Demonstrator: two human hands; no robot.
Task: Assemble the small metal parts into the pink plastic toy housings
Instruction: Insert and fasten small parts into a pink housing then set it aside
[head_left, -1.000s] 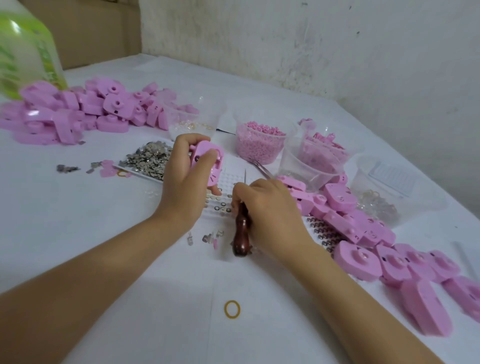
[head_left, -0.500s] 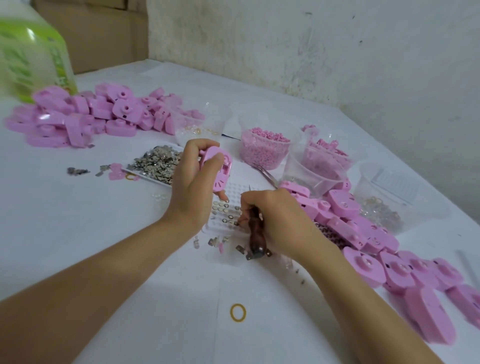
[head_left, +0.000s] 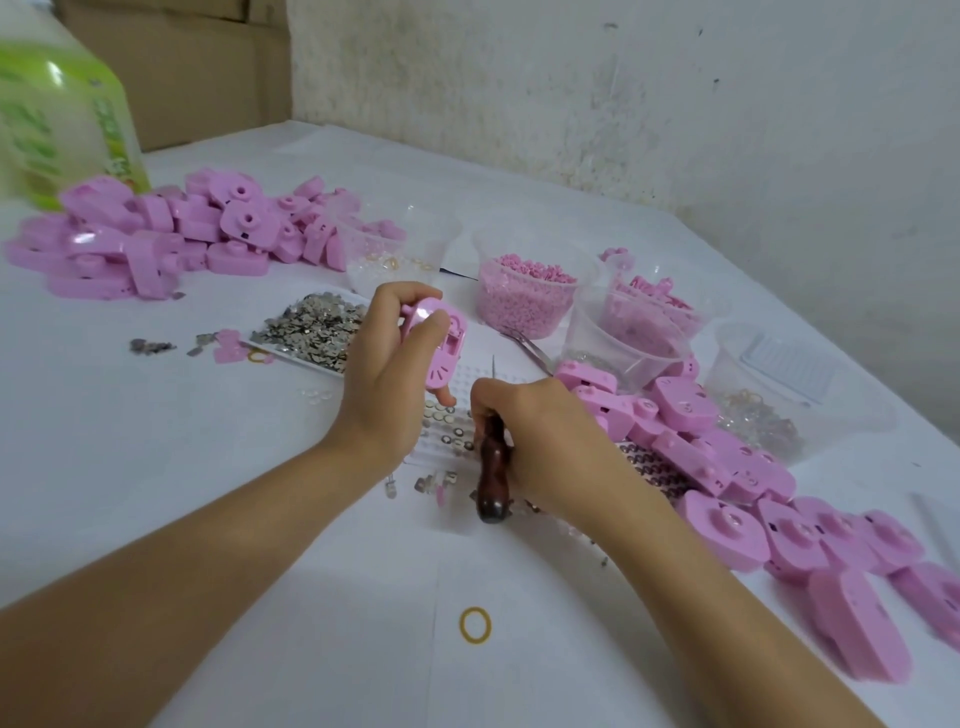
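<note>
The left hand (head_left: 384, 384), fingers clamped on a pink housing (head_left: 439, 343), held it just above a white tray (head_left: 470, 375) of metal rings (head_left: 441, 413). The right hand (head_left: 545, 441), fingers wrapped around a wooden-handled pick (head_left: 492, 478), sat beside them. A slip of the pick could have scattered the rings. Both grips matched the earlier frame.

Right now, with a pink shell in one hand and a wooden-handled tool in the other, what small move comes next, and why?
Probably lower the tip of the tool onto one of the small metal rings on the white tray. The left hand holds a pink shell tilted above the tray, while the right hand grips the tool just beside those rings.
</note>
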